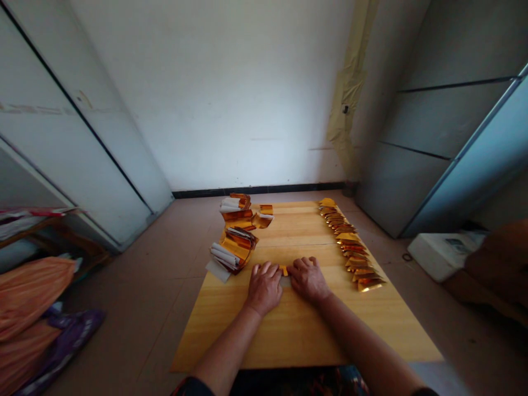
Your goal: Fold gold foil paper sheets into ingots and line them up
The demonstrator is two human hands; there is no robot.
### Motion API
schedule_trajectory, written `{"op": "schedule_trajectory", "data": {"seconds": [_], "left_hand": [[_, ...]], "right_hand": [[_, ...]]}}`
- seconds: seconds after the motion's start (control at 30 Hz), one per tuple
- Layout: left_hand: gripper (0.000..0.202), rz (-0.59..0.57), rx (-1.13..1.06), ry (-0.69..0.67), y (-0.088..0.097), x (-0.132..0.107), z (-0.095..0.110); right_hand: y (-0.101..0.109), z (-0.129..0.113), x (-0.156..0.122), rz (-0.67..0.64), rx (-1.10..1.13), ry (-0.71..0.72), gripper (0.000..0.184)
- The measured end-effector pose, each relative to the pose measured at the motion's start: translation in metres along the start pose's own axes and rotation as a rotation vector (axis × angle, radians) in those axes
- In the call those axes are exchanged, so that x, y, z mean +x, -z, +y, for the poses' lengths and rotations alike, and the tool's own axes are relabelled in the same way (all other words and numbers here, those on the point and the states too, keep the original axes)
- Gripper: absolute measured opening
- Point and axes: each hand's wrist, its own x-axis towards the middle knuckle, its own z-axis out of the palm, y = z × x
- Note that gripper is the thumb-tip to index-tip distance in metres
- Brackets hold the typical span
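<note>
from my seat at the far end of the feed, i have both hands over a small foil paper piece (284, 270), which lies between their fingertips on the wooden table (309, 341), gold side partly showing and a pale part nearer me. the left hand (264, 289) lies palm down at its left end, fingers bent; the right hand (310, 279) mirrors it at the other end. both seem to press the paper down, but the fingertips are too small and covered for me to tell whether either one pinches it or how far the fingers are parted.

i judge this piece to be partway worked. along the right edge, a long row of folded foil pieces (352, 247) overlaps down the table, and i take those as done. on the left, the near bundle of sheets (239, 250) and the far bundle (236, 213) look unworked, with a loose sheet (263, 220) beside them, so a good deal seems left, though i cannot count the sheets
</note>
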Motion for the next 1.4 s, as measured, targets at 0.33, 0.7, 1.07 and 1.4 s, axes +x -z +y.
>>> {"op": "schedule_trajectory", "data": {"seconds": [0.33,0.7,1.07,1.4], "left_hand": [[0.034,0.014,0.001,0.012,-0.001,0.001,0.000],[0.036,-0.009,0.031,-0.042,-0.004,-0.002,-0.005],[0.037,-0.029,0.034,-0.042,-0.003,-0.003,-0.004],[0.036,0.000,-0.085,-0.133,-0.003,-0.014,-0.023]], "right_hand": [[0.009,0.016,-0.019,0.053,0.002,-0.017,0.019],[0.005,0.038,-0.032,0.125,0.077,-0.038,0.024],[0.007,0.019,-0.033,0.002,0.177,0.111,0.044],[0.009,0.024,-0.041,-0.041,0.172,0.089,0.038]]}}
